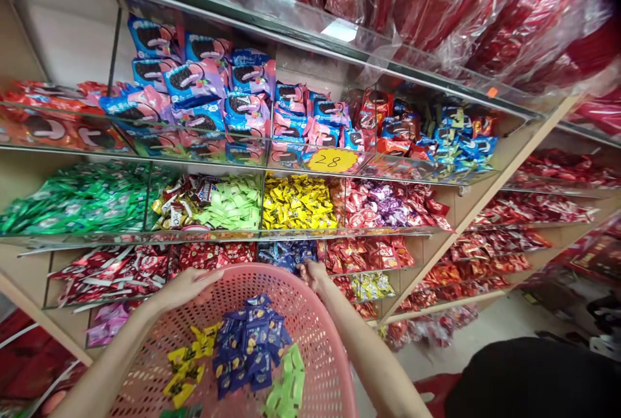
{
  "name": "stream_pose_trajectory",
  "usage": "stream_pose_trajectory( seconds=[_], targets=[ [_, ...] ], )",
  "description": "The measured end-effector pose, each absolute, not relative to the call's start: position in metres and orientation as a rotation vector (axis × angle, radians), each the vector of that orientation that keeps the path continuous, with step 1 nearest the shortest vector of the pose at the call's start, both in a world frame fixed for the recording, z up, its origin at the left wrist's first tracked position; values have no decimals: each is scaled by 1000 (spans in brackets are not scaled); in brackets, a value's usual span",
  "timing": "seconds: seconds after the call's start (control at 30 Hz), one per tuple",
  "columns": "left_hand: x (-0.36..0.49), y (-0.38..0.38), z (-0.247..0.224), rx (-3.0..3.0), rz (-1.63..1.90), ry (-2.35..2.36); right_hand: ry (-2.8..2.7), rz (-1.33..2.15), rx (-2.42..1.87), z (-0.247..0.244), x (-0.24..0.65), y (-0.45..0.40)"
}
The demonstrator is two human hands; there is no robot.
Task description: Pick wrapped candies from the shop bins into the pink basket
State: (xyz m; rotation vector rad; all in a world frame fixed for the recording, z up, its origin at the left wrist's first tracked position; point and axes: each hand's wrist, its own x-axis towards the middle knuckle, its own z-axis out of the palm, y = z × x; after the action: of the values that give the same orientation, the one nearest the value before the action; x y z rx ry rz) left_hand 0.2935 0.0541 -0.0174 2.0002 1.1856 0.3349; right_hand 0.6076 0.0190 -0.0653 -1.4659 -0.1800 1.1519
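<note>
At the lower centre of the frame, the fingers of the left hand (194, 287) lay over the rim of a pink basket (334, 347), holding its far left side. Just beyond the rim, the fingers of the right hand (314, 274) were curled narrow at the edge of the dark blue packets (286, 253) in a low compartment; whether they pinched one could not be told.

Inside the basket, at the bottom of the frame, navy packets (252, 340) lay in a heap, with yellow packets (187, 373) to their left and pale green packets (288, 382) to their lower right. The print on them was too small to read.

Around the blue compartment sat red packets (213, 256) on the left and more red wrappers (366, 253) on the right. One tier up, from left to right across the middle of the frame, were green wrappers (92, 198), lime packets (233, 201), yellow sweets (301, 201) and red and purple sweets (383, 201).

Above these, a yellow label (332, 160) read "28", handwritten in black. Behind and left of it, blue and pink packs (196, 81) showed dark round biscuits, their brand lettering not legible. Clear-wrapped red goods (436, 10) filled the upper right.
</note>
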Motion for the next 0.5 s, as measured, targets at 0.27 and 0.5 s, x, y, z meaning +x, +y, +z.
stream_pose_trajectory(
  seconds=[0.27,0.5],
  targets=[
    [286,51,-15,1951,371,1263,-121,875,-1593,-85,604,49],
    [283,51,-14,1937,397,1229,-299,720,-1635,-89,603,47]
  ],
)
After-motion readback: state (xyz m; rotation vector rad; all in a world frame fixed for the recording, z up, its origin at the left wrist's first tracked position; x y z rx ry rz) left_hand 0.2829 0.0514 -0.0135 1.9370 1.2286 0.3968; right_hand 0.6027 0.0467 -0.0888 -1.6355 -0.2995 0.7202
